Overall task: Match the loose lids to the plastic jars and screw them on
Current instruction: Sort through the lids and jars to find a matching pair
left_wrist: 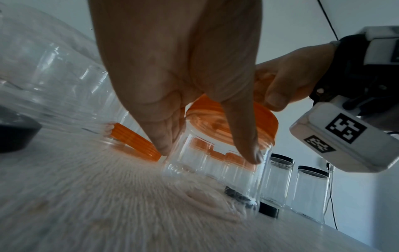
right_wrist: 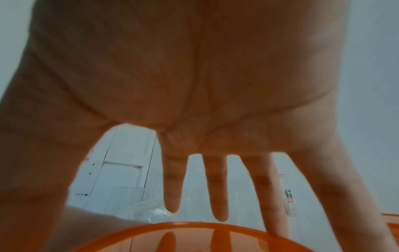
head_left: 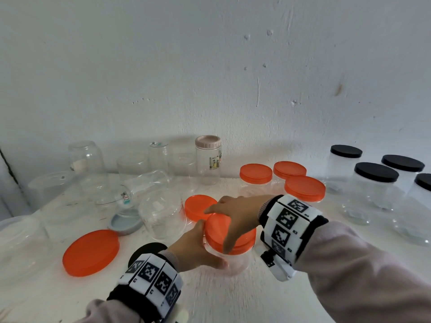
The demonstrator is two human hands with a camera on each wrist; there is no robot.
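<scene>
Low in the centre of the head view, a clear jar (head_left: 235,259) stands on the white table (head_left: 233,297), empty as far as the blur allows. The left hand (head_left: 198,250) wraps its side, thumb and fingers curled round the wall below the rim. An orange lid (head_left: 221,229) sits on its mouth; the right hand (head_left: 240,215) is spread over it, fingers reaching down round the lid's rim and gripping it. Just behind, a loose orange lid (head_left: 198,206) lies flat, and a larger one (head_left: 91,252) lies at lower left beside a grey lid (head_left: 124,223). Left of centre, uncapped clear jars (head_left: 163,215) cluster, some apparently upturned. Three orange-lidded jars (head_left: 304,188) stand at centre right, black-lidded ones (head_left: 375,183) further right, all seemingly empty.
</scene>
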